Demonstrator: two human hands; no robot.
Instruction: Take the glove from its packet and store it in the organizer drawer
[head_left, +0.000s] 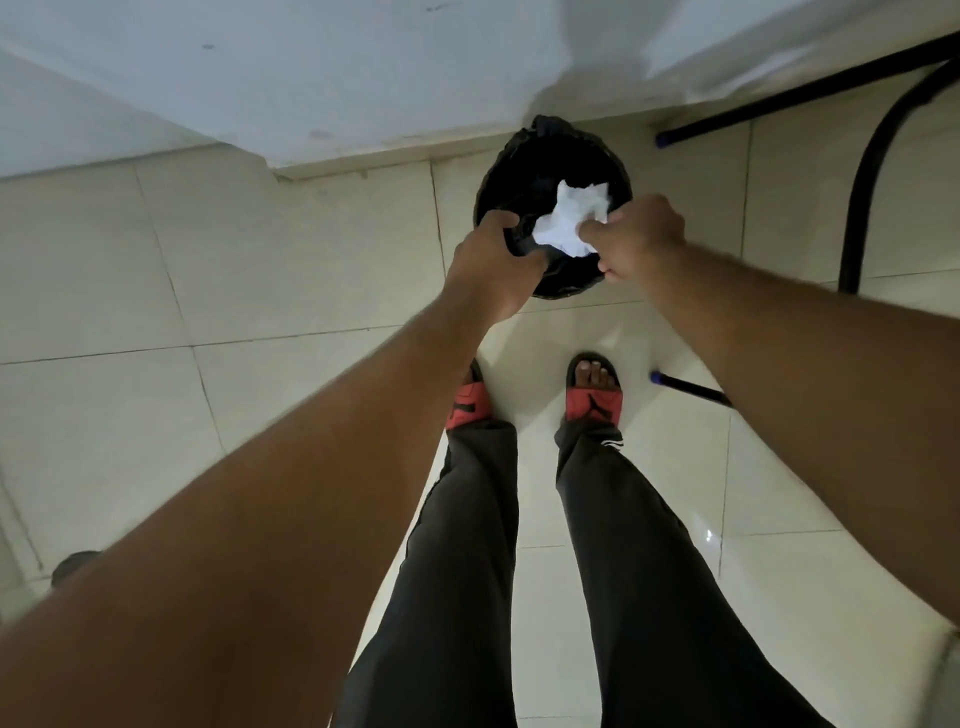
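Bin liner (558, 270) between the hands: black. Crumpled wrapper (571, 215) at the right hand (641, 236): white. Floor tiles (291, 260) beneath: cream. Slides (594, 400) below: red, black logo.

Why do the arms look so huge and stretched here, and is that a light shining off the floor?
Head view: the wide-angle lens stretches the forearms toward the frame's edges, while the left hand and right hand at the black bin look small; the room is dim, with soft glare on the glossy floor tiles; the crumpled white wrapper is nearly washed out.
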